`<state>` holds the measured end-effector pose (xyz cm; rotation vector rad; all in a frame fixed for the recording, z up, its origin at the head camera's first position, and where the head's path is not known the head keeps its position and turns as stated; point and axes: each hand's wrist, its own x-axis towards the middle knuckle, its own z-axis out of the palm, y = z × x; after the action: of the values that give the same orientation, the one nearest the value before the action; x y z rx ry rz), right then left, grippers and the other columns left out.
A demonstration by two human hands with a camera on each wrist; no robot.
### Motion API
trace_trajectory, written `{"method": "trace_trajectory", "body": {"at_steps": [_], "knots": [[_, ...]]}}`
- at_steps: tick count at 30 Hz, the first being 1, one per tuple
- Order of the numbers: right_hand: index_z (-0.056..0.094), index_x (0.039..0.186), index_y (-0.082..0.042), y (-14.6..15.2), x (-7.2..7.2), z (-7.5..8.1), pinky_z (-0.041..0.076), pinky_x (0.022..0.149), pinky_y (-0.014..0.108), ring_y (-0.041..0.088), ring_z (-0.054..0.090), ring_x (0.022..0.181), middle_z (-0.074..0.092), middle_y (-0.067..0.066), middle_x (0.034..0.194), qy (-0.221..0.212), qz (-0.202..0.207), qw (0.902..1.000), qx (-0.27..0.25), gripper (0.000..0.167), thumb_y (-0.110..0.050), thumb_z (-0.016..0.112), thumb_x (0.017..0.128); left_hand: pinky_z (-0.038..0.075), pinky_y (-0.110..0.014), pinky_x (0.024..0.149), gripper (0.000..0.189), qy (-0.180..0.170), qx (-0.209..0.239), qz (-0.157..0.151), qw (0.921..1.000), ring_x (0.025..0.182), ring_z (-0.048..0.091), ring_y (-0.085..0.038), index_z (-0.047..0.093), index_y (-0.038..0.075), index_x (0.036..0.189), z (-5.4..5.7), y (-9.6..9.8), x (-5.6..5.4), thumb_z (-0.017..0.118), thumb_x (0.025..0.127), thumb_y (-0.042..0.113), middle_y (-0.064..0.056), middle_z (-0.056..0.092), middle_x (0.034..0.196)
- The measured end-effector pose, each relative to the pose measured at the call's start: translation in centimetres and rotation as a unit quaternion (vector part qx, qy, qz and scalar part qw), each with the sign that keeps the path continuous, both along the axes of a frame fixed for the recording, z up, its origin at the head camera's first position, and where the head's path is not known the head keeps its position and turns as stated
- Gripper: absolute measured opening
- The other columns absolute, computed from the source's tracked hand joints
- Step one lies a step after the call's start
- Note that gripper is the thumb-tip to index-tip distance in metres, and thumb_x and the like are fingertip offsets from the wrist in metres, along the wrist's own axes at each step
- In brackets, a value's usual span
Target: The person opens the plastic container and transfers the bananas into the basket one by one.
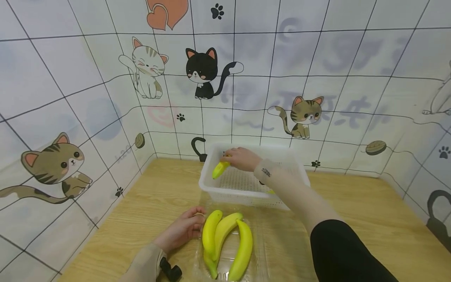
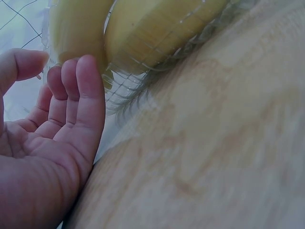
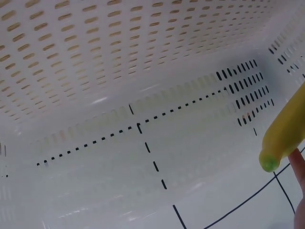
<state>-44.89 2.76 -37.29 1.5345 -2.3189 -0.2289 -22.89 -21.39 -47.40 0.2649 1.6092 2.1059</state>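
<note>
My right hand (image 1: 242, 158) grips a yellow banana (image 1: 220, 169) by its upper end, over the left part of a white perforated plastic basket (image 1: 229, 195). The same banana (image 3: 285, 133) shows at the right edge of the right wrist view, greenish tip downward. Three more bananas (image 1: 243, 248) lie in a clear plastic tray (image 1: 260, 254) in front of the basket. Beside that tray's left edge rests my left hand (image 1: 188, 227), its fingers loosely bent and fingertips right at the tray wall. A bit of yellow in the basket is mostly hidden behind my right forearm.
Under everything lies a wood-grain table (image 1: 169, 188). Wall covering (image 1: 253, 90) with a grid and cartoon cats rises close behind the basket and on both sides. A black wrist camera mount (image 1: 170, 270) sits on my left wrist.
</note>
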Motion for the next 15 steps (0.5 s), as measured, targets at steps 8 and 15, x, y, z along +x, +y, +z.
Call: {"method": "trace_trajectory", "body": {"at_steps": [8, 15], "knots": [[0.062, 0.127, -0.024, -0.2, -0.1, -1.0, 0.051, 0.085, 0.033, 0.020, 0.060, 0.103, 0.064, 0.004, 0.118, -0.005, 0.005, 0.9997, 0.025, 0.042, -0.014, 0.072, 0.088, 0.050, -0.027, 0.070, 0.017, 0.002, -0.004, 0.004, 1.0000, 0.074, 0.057, -0.011, 0.041, 0.013, 0.113, 0.0, -0.1, 0.0, 0.047, 0.098, 0.007, 0.000, 0.057, 0.089], [0.062, 0.127, -0.026, -0.7, -0.2, -1.9, 0.050, 0.085, 0.031, 0.019, 0.059, 0.101, 0.063, 0.002, 0.119, -0.010, 0.015, 0.9989, 0.043, 0.042, -0.015, 0.072, 0.088, 0.051, -0.027, 0.070, 0.017, 0.007, -0.001, -0.003, 1.0000, 0.074, 0.058, -0.010, 0.042, 0.013, 0.113, -0.1, -0.1, 0.0, 0.049, 0.098, 0.009, 0.000, 0.058, 0.088]]}}
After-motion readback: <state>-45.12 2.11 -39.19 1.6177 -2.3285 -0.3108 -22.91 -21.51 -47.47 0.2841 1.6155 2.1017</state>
